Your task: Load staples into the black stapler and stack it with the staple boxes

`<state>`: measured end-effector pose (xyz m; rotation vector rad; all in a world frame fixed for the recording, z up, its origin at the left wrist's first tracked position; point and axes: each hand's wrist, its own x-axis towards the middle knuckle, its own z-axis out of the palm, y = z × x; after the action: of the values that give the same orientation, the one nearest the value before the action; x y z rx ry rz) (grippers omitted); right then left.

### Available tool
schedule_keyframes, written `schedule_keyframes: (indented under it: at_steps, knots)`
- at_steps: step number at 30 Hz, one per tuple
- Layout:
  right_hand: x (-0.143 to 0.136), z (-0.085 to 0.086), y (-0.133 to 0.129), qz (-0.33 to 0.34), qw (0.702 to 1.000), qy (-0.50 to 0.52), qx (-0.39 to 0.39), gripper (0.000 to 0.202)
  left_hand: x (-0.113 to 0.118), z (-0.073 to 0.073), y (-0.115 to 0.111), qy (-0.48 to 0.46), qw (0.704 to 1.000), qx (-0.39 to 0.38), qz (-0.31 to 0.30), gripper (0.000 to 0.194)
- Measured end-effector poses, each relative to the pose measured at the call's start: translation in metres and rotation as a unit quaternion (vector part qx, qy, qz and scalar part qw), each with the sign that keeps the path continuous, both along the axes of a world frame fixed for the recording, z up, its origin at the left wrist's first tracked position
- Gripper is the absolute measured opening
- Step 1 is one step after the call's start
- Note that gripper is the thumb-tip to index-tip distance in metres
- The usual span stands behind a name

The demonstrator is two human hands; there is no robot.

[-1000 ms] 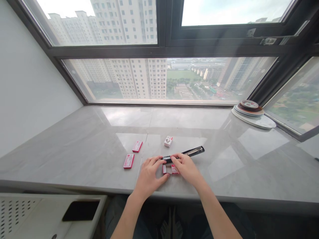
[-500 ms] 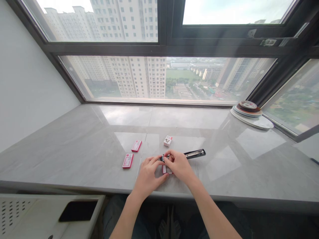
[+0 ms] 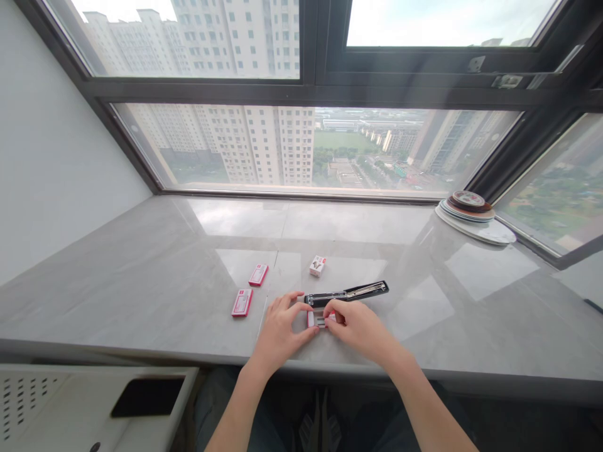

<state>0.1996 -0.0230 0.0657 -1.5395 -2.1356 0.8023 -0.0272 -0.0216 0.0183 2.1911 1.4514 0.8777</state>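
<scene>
A small red-and-white staple box point(image 3: 310, 319) lies slid open on the counter, its inner tray showing strips of staples. My left hand point(image 3: 282, 326) grips the box's left end between thumb and forefinger, the other fingers resting beyond it. At the box's right end, my right hand point(image 3: 360, 328) pinches the red part with its fingers closed; whether a staple strip is in them I cannot make out. Just behind the box, a black stapler point(image 3: 367, 290) lies folded open, its metal channel facing up and neither hand plainly gripping it.
Two pink-and-white staple boxes point(image 3: 242, 302) lie left of my hands. A small white box point(image 3: 317, 266) with a stapler picture stands behind the stapler. Stacked plates point(image 3: 475, 216) occupy the back right corner by the window. A black phone-like slab point(image 3: 148, 397) rests on a white cabinet point(image 3: 56, 420) at lower left.
My right hand has moved from the stapler's left end down and right to the staple box's right end, uncovering the stapler. My left hand stays on the box.
</scene>
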Motion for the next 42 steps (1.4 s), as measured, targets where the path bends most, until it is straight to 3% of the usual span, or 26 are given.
schedule_keyframes:
  at_steps: [2, 5, 11, 15, 20, 23, 28, 33, 39, 42]
  knots:
    - [0.015, -0.004, -0.004, -0.049, 0.999, 0.007, -0.004, 0.018, -0.001, 0.001, -0.003, -0.023, 1.000, -0.008, 0.015, 0.040]
    - [0.034, -0.016, -0.009, -0.130, 0.991, -0.008, -0.022, 0.028, 0.001, 0.002, -0.006, -0.052, 0.997, -0.037, 0.045, 0.027]
    - [0.026, -0.040, -0.009, -0.112, 0.991, 0.059, -0.052, 0.029, 0.028, -0.001, -0.007, -0.055, 0.995, -0.027, 0.080, 0.010]
    - [0.036, -0.047, -0.008, -0.141, 0.979, 0.108, -0.104, 0.035, 0.045, -0.001, -0.010, -0.002, 0.997, 0.022, 0.075, 0.022]
    - [0.097, -0.045, 0.005, -0.221, 0.945, 0.168, -0.174, 0.063, 0.052, 0.001, -0.012, 0.055, 0.995, 0.048, 0.069, 0.031]
    - [0.115, -0.032, 0.024, -0.159, 0.939, 0.259, -0.158, 0.070, 0.052, 0.003, -0.012, 0.054, 0.996, 0.039, 0.065, 0.029]
    - [0.086, -0.006, 0.058, -0.028, 0.959, 0.268, -0.084, 0.046, 0.054, 0.005, -0.013, 0.052, 0.996, 0.033, 0.064, 0.030]
    - [0.039, 0.000, 0.070, 0.036, 0.983, 0.179, -0.014, 0.036, 0.055, 0.008, -0.014, 0.052, 0.996, 0.033, 0.065, 0.030]
    - [0.017, -0.008, 0.070, 0.031, 0.995, 0.100, 0.000, 0.030, 0.059, 0.011, -0.019, 0.056, 0.996, 0.042, 0.061, 0.041]
    - [0.018, -0.011, 0.071, 0.005, 0.998, 0.062, 0.021, 0.027, 0.063, 0.007, -0.023, 0.070, 0.996, 0.052, 0.037, 0.036]
